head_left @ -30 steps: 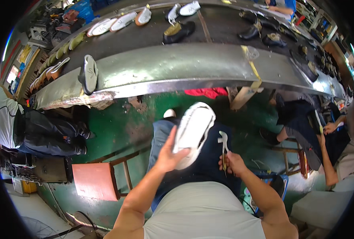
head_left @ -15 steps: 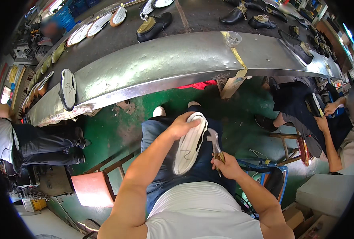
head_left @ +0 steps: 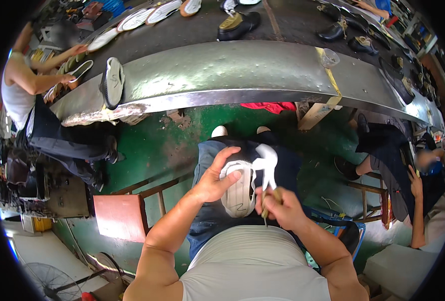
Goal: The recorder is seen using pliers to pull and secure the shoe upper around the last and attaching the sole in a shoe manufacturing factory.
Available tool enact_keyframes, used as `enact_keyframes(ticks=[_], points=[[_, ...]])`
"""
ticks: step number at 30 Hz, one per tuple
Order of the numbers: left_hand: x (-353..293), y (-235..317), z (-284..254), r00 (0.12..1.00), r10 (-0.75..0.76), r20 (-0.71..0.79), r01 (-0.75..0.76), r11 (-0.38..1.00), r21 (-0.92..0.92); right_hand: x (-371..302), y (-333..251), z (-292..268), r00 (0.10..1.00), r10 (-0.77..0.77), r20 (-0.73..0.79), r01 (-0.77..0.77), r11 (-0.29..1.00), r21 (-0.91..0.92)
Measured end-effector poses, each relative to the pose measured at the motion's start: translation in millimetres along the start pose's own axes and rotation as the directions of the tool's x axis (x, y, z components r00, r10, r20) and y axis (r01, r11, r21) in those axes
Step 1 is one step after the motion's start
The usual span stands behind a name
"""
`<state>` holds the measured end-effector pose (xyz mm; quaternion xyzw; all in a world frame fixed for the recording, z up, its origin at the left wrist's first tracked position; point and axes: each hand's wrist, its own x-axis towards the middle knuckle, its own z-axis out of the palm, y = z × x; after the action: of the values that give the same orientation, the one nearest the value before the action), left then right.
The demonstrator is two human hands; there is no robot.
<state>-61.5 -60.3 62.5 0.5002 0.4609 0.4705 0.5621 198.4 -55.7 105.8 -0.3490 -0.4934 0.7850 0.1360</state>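
Note:
A shoe (head_left: 238, 198) lies bottom up over my lap, its pale insole side marked with a dark pen stroke and edged in black. My left hand (head_left: 212, 183) grips its far end, thumb pressed on the bottom and fingers round the far side. In my right hand (head_left: 285, 208) is a pair of lasting pincers (head_left: 267, 165), held by the handles. The bright metal head of the pincers is at the shoe's right edge near the far end; glare and motion blur hide whether the jaws touch it.
Ahead runs a metal-edged bench (head_left: 202, 70), with a pale-bottomed shoe (head_left: 114, 83) leaning on its left edge and a clear cup (head_left: 328, 57) farther right. A person (head_left: 24, 80) stands at left, handling a shoe; another person (head_left: 418, 190) sits at right. A brown-topped stool (head_left: 120, 216) stands left.
The shoe has tilted and sits more upright under my left hand, which has shifted its grip. The pincers have moved up to the shoe's edge. The left co-worker now reaches over the bench.

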Motion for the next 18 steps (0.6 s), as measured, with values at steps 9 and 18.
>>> enact_keyframes(ticks=[9, 18], points=[[-23, -7, -19, 0.999, 0.020, -0.042, -0.025, 0.991, -0.133, -11, -6, 22, 1.000, -0.022, 0.004, 0.022, 0.977, -0.214], [-23, -9, -22, 0.994, 0.083, -0.076, -0.079, 0.995, 0.064, 17, 15, 49, 0.993, -0.057, -0.103, 0.073, 0.985, 0.157]])
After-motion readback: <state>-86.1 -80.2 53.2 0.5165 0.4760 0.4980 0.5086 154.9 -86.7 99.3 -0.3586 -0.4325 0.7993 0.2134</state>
